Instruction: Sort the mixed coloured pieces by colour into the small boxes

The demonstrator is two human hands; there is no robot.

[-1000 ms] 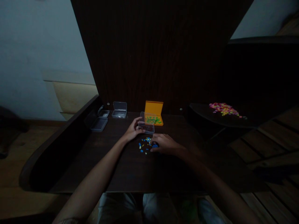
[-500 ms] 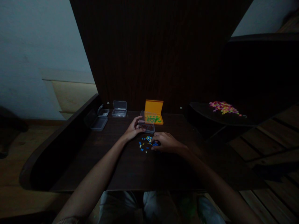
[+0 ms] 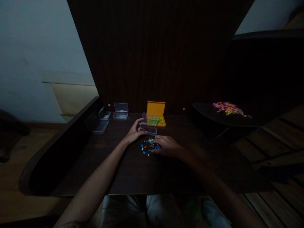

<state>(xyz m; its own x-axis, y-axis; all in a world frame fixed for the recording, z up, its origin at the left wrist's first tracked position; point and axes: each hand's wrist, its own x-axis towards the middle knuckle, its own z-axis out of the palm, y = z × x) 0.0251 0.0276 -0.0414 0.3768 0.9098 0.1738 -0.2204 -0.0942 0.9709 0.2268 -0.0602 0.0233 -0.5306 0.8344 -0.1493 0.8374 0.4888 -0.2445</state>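
My left hand grips the left side of a clear plastic box, thumb at its near edge and fingers behind. Small dark reddish bits lie inside, too dim to name. Just in front of the box, small blue, yellow and whitish pieces are scattered on the dark wooden desk. My right hand rests over the right part of this scatter. Its thumb and forefinger are apart, with blue pieces showing between them; the other fingers are partly hidden.
Behind the clear box stands an orange case with its lid up and green pieces inside. Further clear boxes sit at the back left, with an open one nearer. Pink and yellow pieces are heaped on a side shelf.
My right hand has shifted slightly left over the scattered pieces, covering some of the whitish ones. My left hand keeps its hold on the clear box.
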